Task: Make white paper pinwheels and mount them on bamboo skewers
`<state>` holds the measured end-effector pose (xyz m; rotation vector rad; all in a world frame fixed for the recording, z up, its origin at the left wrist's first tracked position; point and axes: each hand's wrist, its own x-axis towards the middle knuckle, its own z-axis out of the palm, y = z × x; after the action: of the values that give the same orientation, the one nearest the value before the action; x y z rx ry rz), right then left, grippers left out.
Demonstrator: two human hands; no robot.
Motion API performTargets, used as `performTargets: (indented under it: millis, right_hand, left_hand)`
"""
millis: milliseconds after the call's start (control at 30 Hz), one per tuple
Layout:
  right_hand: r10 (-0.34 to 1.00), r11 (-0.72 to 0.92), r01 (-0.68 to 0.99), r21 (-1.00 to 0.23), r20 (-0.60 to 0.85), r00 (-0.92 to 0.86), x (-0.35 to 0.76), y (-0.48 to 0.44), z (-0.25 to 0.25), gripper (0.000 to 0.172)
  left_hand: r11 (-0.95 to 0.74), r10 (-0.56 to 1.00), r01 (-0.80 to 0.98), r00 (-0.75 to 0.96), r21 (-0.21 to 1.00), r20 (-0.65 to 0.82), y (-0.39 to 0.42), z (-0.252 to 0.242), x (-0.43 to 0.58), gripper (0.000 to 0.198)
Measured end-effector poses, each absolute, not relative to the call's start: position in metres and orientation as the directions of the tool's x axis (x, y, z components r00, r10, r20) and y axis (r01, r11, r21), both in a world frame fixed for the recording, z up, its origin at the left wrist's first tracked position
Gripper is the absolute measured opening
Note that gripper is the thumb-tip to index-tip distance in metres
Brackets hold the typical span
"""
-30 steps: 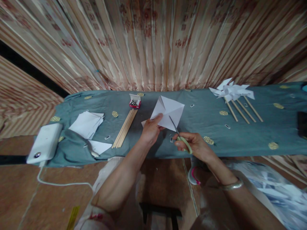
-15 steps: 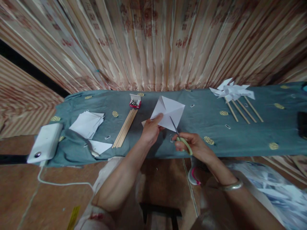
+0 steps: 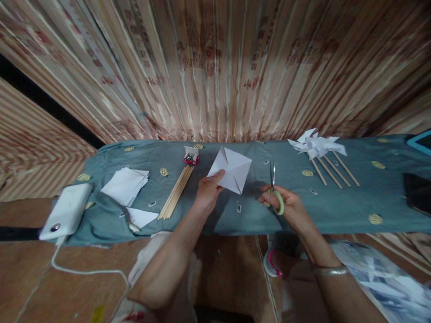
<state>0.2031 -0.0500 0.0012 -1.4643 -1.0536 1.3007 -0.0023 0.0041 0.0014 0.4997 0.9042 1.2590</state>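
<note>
My left hand [image 3: 208, 192] pinches the left corner of a white square sheet of paper [image 3: 237, 167], its thumb on top. Slits run inward from the sheet's top and bottom corners, and crease lines cross it. To the right of the sheet, my right hand [image 3: 281, 200] is closed on a pair of scissors [image 3: 278, 199] with pale green handles. Their blades point away from me and stand apart from the paper. Left of my left hand lies a bundle of wooden sticks [image 3: 176, 192]. Just beyond the sticks sits a small open box of metal pins [image 3: 191, 157].
Paper pinwheels [image 3: 318, 146] on sticks lie at the right on the green tablecloth [image 3: 256, 222]. A stack of white paper [image 3: 124, 185] and a folded sheet [image 3: 143, 217] are at the left. A white power bank [image 3: 69, 208] with a cable rests on the left edge. A dark phone-like object [image 3: 417, 193] lies far right.
My right hand has drawn the scissors out of the paper and moved right. A slit now shows at the sheet's bottom corner. The camera view has tilted slightly up.
</note>
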Motion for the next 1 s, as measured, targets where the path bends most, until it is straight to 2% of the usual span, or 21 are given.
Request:
performTargets:
  millis: [100, 200, 367, 467, 667, 1000]
  right_hand:
    - [0.956, -0.138, -0.051, -0.989, -0.147, 0.255, 0.205, -0.038, -0.001, 0.050]
    - [0.957, -0.086, -0.039, -0.996, -0.093, 0.274, 0.205, -0.032, -0.001, 0.048]
    - [0.966, -0.159, -0.116, -0.980, -0.178, 0.187, 0.198, -0.032, 0.004, 0.045]
    - [0.962, -0.164, -0.169, -0.972, -0.196, 0.191, 0.198, -0.032, 0.006, 0.044]
    - [0.965, -0.143, -0.110, -0.984, -0.163, 0.204, 0.205, -0.031, 0.007, 0.044]
    - [0.963, -0.155, -0.054, -0.986, -0.164, 0.213, 0.211, -0.034, 0.012, 0.044]
  left_hand:
    - [0.305, 0.948, -0.545, 0.096, 0.781, -0.303, -0.003, 0.000, 0.005, 0.041]
    - [0.324, 0.944, -0.501, 0.119, 0.803, -0.307, -0.009, -0.002, 0.013, 0.038]
    - [0.330, 0.944, -0.440, 0.129, 0.835, -0.305, -0.011, -0.005, 0.018, 0.035]
    - [0.352, 0.936, -0.396, 0.152, 0.848, -0.317, -0.011, -0.006, 0.016, 0.034]
    - [0.404, 0.912, -0.270, 0.196, 0.874, -0.361, -0.012, -0.005, 0.014, 0.025]
    - [0.384, 0.917, -0.183, 0.194, 0.905, -0.350, -0.011, -0.007, 0.017, 0.014]
